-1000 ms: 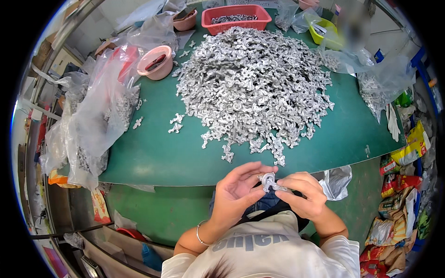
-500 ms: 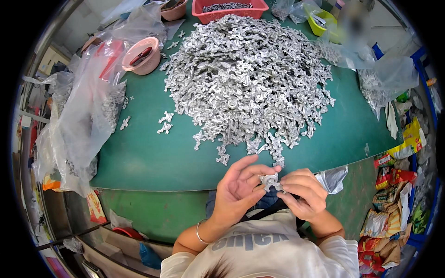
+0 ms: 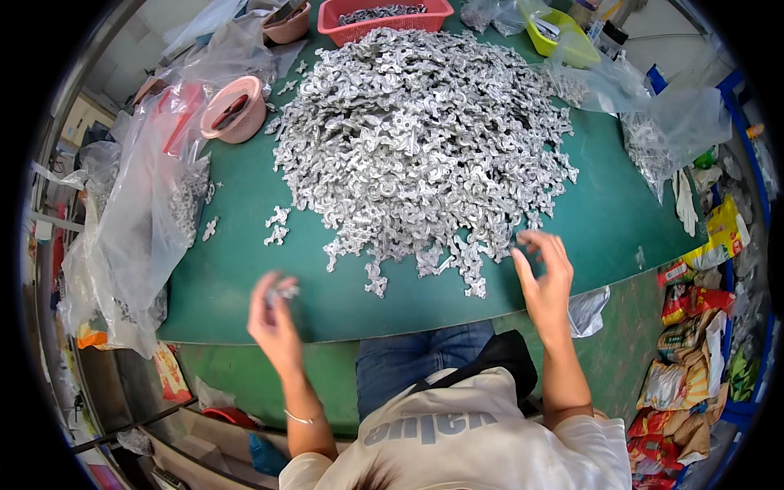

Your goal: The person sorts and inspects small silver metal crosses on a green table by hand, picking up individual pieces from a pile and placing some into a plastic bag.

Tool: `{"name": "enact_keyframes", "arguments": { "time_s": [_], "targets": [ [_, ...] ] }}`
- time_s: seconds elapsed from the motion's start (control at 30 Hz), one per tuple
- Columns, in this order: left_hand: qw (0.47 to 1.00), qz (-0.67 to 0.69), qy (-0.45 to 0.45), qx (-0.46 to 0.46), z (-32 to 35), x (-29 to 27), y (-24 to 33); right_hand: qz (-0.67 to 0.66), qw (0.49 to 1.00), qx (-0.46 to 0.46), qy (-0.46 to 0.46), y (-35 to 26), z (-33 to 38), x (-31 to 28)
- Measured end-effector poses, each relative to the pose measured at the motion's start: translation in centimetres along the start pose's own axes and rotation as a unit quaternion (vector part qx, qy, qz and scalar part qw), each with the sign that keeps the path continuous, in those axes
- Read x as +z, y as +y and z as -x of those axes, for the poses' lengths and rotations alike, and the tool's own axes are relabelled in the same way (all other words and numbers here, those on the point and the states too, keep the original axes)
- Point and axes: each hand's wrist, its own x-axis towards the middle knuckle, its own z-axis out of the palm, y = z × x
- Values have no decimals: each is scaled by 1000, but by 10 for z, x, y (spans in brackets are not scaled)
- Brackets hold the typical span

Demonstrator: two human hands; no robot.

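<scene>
A large heap of small silvery metal castings (image 3: pixel 420 151) with several lobes covers the middle of the green table (image 3: pixel 392 322). Over the table's left front part, my left hand (image 3: pixel 273 322) is closed on one metal casting (image 3: pixel 288 291), both smeared by motion. Two loose castings (image 3: pixel 277 226) lie a little beyond that hand. At the heap's lower right edge hovers my right hand (image 3: pixel 545 278), its thumb and fingers apart, with nothing visible in its grasp.
A pink tub (image 3: pixel 234 114) and clear plastic bags (image 3: pixel 135 220) of parts stand at the left. Behind the heap is a red basket (image 3: pixel 384 28); a yellow-green basket (image 3: pixel 563 41) sits far right. Another bag (image 3: pixel 674 135) and a white glove (image 3: pixel 683 202) are at the right edge.
My hands have parted from the casting they both held in front of me. The left carried it leftward over the table; the right let go and moved forward to the heap's edge.
</scene>
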Motion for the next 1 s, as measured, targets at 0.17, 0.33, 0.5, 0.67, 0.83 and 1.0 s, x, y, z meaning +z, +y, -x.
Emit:
{"name": "enact_keyframes", "arguments": {
  "time_s": [0.17,0.33,0.5,0.67,0.83,1.0],
  "targets": [
    [945,-312,34,98,-36,-46,-63,146,986,-68,-29,6,-10,26],
    [844,-503,127,133,-16,-19,-28,-116,991,44,58,27,-4,13],
    [991,-37,-71,103,30,40,32,-481,853,198,40,0,17,11],
    [904,291,-290,-113,66,87,74,-616,747,239,-81,-27,41,19],
    [902,309,-300,-26,69,92,69,-548,816,166,-81,-36,48,14],
    [903,326,-265,-94,67,89,77,-534,832,120,-93,-43,44,5]
  ]
}}
